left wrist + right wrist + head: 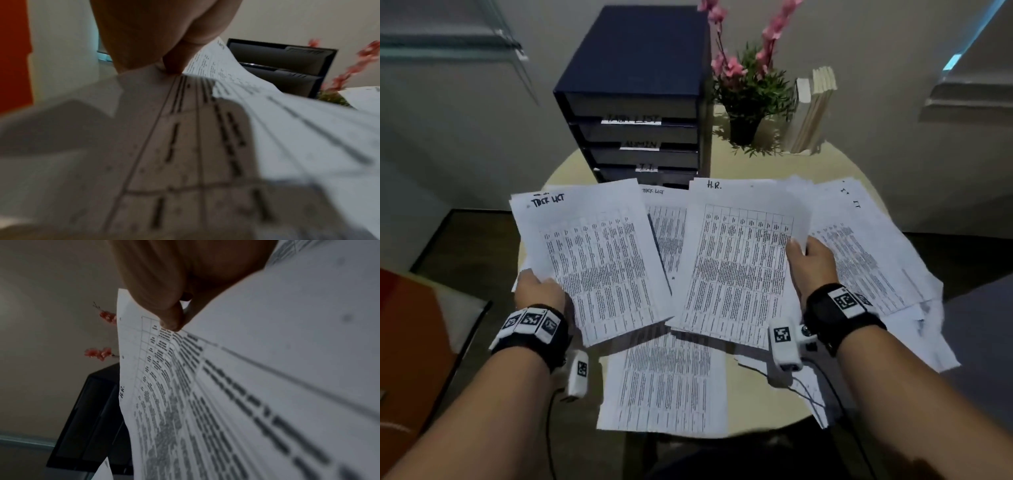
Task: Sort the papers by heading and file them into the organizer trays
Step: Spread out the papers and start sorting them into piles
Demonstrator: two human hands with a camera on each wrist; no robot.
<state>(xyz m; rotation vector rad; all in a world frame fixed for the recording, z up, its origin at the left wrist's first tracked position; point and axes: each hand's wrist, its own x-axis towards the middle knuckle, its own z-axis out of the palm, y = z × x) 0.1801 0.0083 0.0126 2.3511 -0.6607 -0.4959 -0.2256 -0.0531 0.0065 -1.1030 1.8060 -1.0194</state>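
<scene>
Both hands are up over the round tabletop (774, 164), each with paper in it. The left hand (536, 291) grips the "Task List" sheet (592, 260) by its left edge; the left wrist view shows the thumb (172, 65) pressed down on the sheet's margin, so those fingers are clamped on the paper. The right hand (813, 263) holds the "H.R." sheet (736, 267) at its right edge, thumb on top, fingers tucked behind, and in the right wrist view the thumb (170, 316) pinches that page near the printed grid. The two held sheets sit side by side, lifted above the loose papers (866, 246) spread across the tabletop; another "Task List" page (666, 236) shows between them, and one more printed sheet (664, 380) lies nearest the person. Behind the pile stands the dark blue organizer (633, 96), its trays labelled Task List, Admin and I.T.; the lowest label is hidden by paper. To its right, a potted plant with pink flowers (748, 85) and a few upright books (815, 106).
</scene>
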